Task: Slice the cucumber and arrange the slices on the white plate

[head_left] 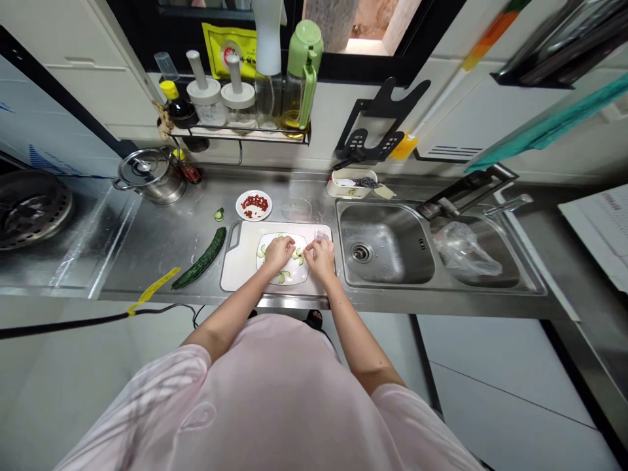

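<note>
White and four-sided, with round corners, the plate [297,275] is set on a white, flat cutting board [240,271]. Thin, pale green slices with darker edges [283,277] are laid in small groups on it. Both bare hands are held over the plate, the left hand [279,254] and the right hand [320,257] near each other but apart. On each, the fingers are bent in close, but it cannot be told whether a slice is pinched (the bits are too small to see). It looks as if slices are being put in neat spots; for the next move, a soft pinch seems to be called for, so that no other slice is bumped.

Just left of the board, a long, dark green, bumpy cucumber [202,260] is left on the shiny steel counter [142,235]. Its long axis is slanted and bent a little: one end is pointed at the board's far left corner, the other toward the counter's near edge, out to the left.
</note>
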Demonstrator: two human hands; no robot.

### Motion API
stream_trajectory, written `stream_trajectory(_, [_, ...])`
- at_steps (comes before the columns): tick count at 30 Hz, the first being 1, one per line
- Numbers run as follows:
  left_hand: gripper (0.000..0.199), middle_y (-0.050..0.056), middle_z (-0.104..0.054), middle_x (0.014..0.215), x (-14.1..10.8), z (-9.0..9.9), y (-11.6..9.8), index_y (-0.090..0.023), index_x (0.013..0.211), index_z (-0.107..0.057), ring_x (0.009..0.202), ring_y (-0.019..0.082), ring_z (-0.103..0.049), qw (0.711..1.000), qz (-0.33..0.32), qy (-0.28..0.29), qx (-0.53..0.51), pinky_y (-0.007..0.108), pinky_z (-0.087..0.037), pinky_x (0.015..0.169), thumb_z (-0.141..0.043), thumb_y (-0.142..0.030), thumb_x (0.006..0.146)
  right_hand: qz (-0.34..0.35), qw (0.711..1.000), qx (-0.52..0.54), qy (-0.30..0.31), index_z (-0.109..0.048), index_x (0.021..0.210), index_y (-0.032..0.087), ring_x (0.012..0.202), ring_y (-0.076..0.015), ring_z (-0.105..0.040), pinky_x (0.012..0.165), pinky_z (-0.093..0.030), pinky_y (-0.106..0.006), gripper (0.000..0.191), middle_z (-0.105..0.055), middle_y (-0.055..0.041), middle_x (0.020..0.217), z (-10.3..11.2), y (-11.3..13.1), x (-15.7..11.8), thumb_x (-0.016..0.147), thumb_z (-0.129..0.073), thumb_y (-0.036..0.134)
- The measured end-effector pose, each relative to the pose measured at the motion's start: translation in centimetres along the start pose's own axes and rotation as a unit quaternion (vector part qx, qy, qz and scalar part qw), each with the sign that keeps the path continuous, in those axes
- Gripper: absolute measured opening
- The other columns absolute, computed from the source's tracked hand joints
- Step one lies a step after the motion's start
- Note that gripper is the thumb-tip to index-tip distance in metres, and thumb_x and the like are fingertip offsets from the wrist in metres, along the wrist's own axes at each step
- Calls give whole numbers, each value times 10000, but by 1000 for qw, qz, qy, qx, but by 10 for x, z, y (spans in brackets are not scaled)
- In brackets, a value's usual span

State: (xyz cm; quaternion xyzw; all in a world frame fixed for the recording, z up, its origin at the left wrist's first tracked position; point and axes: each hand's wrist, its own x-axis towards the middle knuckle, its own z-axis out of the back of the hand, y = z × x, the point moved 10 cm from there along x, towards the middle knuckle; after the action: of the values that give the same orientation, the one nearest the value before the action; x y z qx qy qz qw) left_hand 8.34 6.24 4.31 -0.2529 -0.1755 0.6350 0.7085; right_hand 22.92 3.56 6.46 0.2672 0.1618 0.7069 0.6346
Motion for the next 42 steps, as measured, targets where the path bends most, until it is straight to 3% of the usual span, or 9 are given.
stream_trajectory(5, [191,23,-672,914,14,28,16,-243,992,-634,932,174,-577,998,30,-49,-7,270,-403,835,-513,-294,854,21,999,18,-40,-635,821,201,1092,-273,-402,975,-320,-424,132,-528,-94,1023,14,12,-2,840,-536,286])
stream_trajectory(17, [258,41,-659,1058,44,94,109,-261,1065,-621,964,198,-582,967,195,-162,5,281,-404,779,-448,-291,876,39,996,62,-54,-628,818,199,1084,-256,-435,983,-311,-425,139,-545,-81,1006,27,35,-14,856,-535,295])
stream_trajectory(22, [304,90,-603,1112,51,113,134,-250,1110,-622,1034,238,-520,955,232,-179,51,331,-383,848,-424,-232,880,44,995,72,-50,-625,824,209,1065,-250,-452,982,-311,-430,122,-553,-73,997,25,40,-21,856,-542,292])
stream_trajectory(26, [294,94,-567,1114,60,119,140,-264,959,-689,1056,254,-464,954,226,-182,80,367,-352,891,-418,-194,868,44,996,61,-47,-628,836,210,1066,-249,-456,986,-315,-423,130,-551,-75,1003,24,39,-24,865,-534,295])
stream_trajectory(30, [268,96,-530,1160,68,113,141,-275,884,-720,1108,280,-402,959,216,-155,100,400,-334,896,-462,-211,846,41,997,58,-43,-633,841,213,1069,-255,-457,981,-316,-432,136,-552,-78,1005,24,38,-24,867,-528,297])
stream_trajectory(38, [344,102,-503,1180,67,114,141,-313,1105,-662,1108,286,-387,954,212,-182,110,408,-313,902,-434,-218,866,39,996,63,-50,-633,831,211,1065,-255,-467,976,-321,-429,135,-557,-79,996,25,36,-23,865,-531,293])
stream_trajectory(42, [334,102,-506,1169,67,113,143,-306,1067,-669,1096,277,-401,955,209,-180,105,401,-320,882,-425,-202,864,34,996,62,-46,-633,838,213,1084,-257,-453,978,-314,-431,140,-556,-85,1012,25,35,-22,866,-524,297])
